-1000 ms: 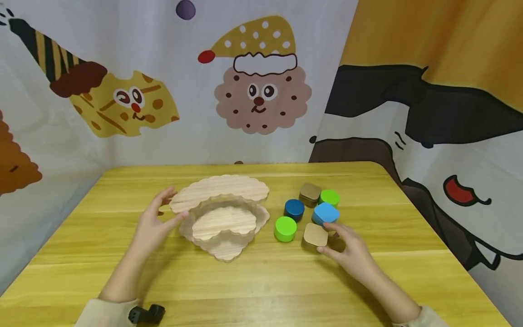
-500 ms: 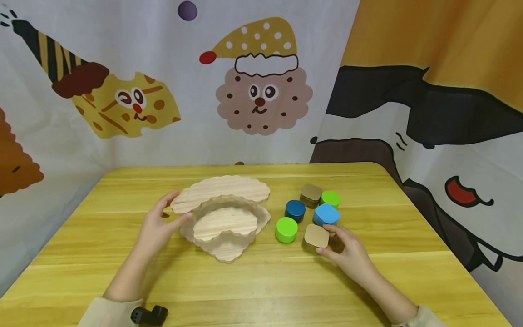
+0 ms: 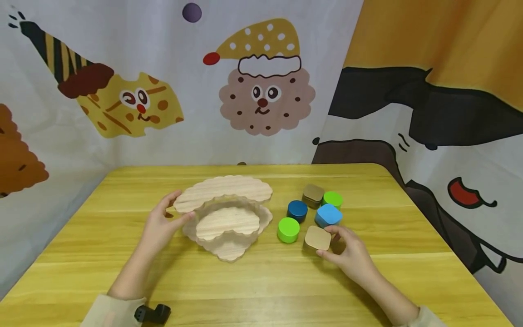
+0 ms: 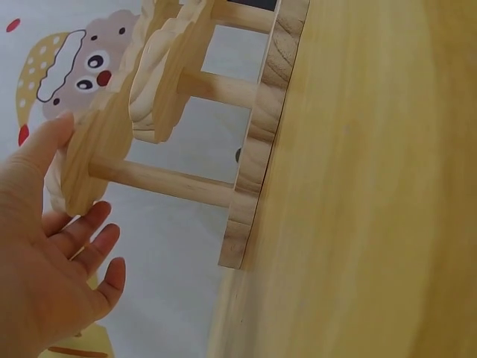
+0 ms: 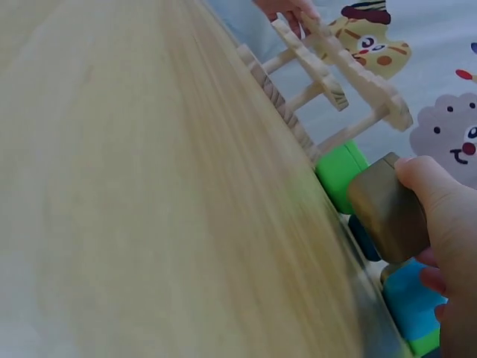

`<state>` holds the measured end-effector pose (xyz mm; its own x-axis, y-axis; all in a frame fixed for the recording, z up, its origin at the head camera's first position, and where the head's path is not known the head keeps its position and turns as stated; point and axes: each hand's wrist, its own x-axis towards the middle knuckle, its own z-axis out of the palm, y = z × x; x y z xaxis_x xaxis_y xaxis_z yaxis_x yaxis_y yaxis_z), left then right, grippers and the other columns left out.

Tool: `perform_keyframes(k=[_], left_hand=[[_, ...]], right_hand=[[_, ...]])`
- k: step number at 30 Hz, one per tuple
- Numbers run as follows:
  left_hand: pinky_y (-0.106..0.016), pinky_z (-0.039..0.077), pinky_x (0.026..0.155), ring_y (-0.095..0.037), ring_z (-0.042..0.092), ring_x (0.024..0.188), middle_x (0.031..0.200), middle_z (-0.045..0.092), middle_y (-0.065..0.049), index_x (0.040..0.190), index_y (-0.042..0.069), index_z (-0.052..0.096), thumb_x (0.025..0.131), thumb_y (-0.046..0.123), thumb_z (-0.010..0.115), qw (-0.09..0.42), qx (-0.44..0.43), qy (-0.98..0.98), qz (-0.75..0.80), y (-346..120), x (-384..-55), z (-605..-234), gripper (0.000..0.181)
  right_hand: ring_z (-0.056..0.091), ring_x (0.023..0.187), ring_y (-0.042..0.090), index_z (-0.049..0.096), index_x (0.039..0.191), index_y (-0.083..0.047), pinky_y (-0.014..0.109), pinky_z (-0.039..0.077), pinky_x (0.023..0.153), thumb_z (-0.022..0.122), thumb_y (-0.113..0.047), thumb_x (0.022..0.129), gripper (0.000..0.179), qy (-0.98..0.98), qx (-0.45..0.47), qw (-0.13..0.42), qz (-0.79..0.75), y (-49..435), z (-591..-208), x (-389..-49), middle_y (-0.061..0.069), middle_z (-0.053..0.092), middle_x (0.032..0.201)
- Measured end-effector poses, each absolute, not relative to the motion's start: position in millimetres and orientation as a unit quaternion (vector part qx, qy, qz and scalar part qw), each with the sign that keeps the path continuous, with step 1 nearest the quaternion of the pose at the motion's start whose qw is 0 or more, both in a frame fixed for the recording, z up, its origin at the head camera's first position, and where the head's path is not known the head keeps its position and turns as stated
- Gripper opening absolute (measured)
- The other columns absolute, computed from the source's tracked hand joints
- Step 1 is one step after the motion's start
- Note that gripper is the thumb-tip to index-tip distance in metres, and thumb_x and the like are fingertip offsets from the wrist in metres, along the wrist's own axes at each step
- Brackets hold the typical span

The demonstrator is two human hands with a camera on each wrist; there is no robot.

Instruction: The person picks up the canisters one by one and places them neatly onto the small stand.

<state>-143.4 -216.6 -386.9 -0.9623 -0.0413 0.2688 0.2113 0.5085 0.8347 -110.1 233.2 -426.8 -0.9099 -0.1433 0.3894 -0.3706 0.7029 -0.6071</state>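
Right grip [image 3: 353, 254]: together, thumb and finger pinching opposite sides of the tan block [image 3: 318, 238]. Block is at the near edge of the cluster, in front of the light-blue block [image 3: 328, 215] and right of the near green block [image 3: 288, 230]; cannot tell whether its underside touches the bench [image 3: 261, 290]. Left grip [image 3: 159, 229]: clamped on the left end of the upper board of the wooden stand [image 3: 222, 188]; left wrist view shows posts [image 4: 160, 183] joining boards to base. Dark-blue block [image 3: 297, 210], brown block [image 3: 313, 194] and far green block [image 3: 333, 200] sit behind. Versus half a second earlier: head view drifts slightly, backdrop included; both holds and the layout look nearly unchanged.
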Motion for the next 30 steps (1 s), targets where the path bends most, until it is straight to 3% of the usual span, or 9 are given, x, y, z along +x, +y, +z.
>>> perform_keyframes(k=[5,12,23,30], left_hand=[[-0.033,0.034,0.081,-0.024,0.044,0.113,0.131,0.051,-0.017,0.142,0.0,0.04,0.084,0.03,0.076,0.128,-0.031,-0.859,-0.495,-213.6,-141.4,-386.1,0.074],[-0.037,0.033,0.082,-0.025,0.043,0.112,0.127,0.051,-0.017,0.141,-0.001,0.04,0.083,0.029,0.077,0.127,-0.013,-0.859,-0.496,-210.2,-138.7,-380.8,0.074],[-0.025,0.037,0.073,-0.024,0.045,0.106,0.121,0.052,-0.014,0.138,0.0,0.044,0.08,0.037,0.079,0.142,0.024,-0.864,-0.483,-206.5,-134.2,-379.3,0.077],[-0.022,0.039,0.067,-0.027,0.046,0.097,0.119,0.052,-0.014,0.136,0.0,0.045,0.079,0.038,0.079,0.145,0.028,-0.863,-0.482,-205.2,-133.3,-378.8,0.076]], right_hand=[[0.051,0.087,0.019,0.064,0.112,-0.007,0.033,0.043,0.067,0.09,-0.021,0.066,0.055,-0.906,0.144,0.17,0.36,230.1,-416.9,-104.7,0.0,0.059,0.097],[0.05,0.087,0.017,0.063,0.112,-0.01,0.039,0.044,0.071,0.091,-0.016,0.063,0.057,-0.898,0.169,0.191,0.359,221.2,-395.6,-106.3,-0.004,0.057,0.095],[0.048,0.084,0.013,0.063,0.113,-0.012,0.028,0.04,0.065,0.091,-0.015,0.063,0.058,-0.883,0.205,0.217,0.361,201.9,-358.8,-115.8,-0.005,0.056,0.092],[0.051,0.086,0.011,0.063,0.113,-0.01,0.03,0.044,0.072,0.092,-0.017,0.062,0.059,-0.871,0.232,0.218,0.373,182.5,-332.9,-123.1,-0.005,0.059,0.095]])
